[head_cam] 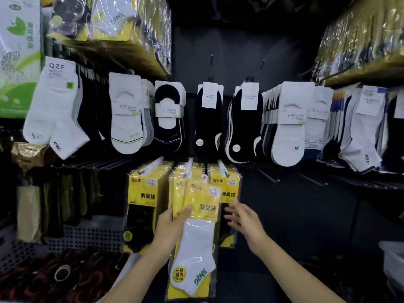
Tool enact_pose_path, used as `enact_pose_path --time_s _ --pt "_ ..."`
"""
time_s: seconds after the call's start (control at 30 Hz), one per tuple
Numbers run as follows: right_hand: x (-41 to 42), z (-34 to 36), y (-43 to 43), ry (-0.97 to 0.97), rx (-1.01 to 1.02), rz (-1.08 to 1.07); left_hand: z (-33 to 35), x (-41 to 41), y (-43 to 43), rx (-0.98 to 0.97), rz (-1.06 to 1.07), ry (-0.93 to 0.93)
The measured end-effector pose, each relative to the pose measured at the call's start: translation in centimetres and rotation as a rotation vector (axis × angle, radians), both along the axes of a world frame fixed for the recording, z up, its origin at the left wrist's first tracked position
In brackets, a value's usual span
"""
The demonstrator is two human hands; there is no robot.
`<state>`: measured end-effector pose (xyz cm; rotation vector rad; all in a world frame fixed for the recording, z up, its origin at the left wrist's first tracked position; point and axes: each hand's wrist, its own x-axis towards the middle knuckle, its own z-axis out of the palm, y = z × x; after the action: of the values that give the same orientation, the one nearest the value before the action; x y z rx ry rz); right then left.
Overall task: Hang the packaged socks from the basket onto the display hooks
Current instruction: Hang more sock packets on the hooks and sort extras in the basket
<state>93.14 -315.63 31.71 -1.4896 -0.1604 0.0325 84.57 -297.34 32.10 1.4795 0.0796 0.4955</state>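
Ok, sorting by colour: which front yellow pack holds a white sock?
The pack the left hand grips, at the middle hook; the left stack's front pack shows black.

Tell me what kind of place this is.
Most likely a shop's sock aisle: carded socks hang in rows on wall hooks, and the left hand holds a yellow sock pack.

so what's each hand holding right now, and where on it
Left hand grips the white-sock pack by its left edge, thumb on its front; right hand holds nothing.
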Motion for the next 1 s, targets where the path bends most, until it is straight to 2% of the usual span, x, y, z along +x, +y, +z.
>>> enact_pose_path --time_s 0.1,0.33,0.53,0.7,0.87,1.0 --pt "-2.1 0.2 0.3 -0.066 -0.019 0.086 -0.1 0.1 -1.9 -0.001 -0.054 0.016" --pt "-2.0 0.0 -2.0 -0.098 0.113 -0.011 -0.3 0.6 -2.0 0.039 0.017 0.007" --pt "0.2 1.5 -2.8 -0.225 0.017 -0.096 0.3 0.5 0.9 0.08 0.081 -0.044" --pt "2.3 2.5 -1.3 -0.288 -0.012 -0.045 0.4 0.8 2.7 0.132 0.172 0.002" --pt "4.4 1.9 0.0 -0.262 -0.059 -0.052 0.4 0.9 3.1 0.11 0.167 -0.025" --pt "5.6 1.3 0.9 -0.139 -0.023 -0.126 0.1 1.4 3.1 0.115 0.162 -0.012"
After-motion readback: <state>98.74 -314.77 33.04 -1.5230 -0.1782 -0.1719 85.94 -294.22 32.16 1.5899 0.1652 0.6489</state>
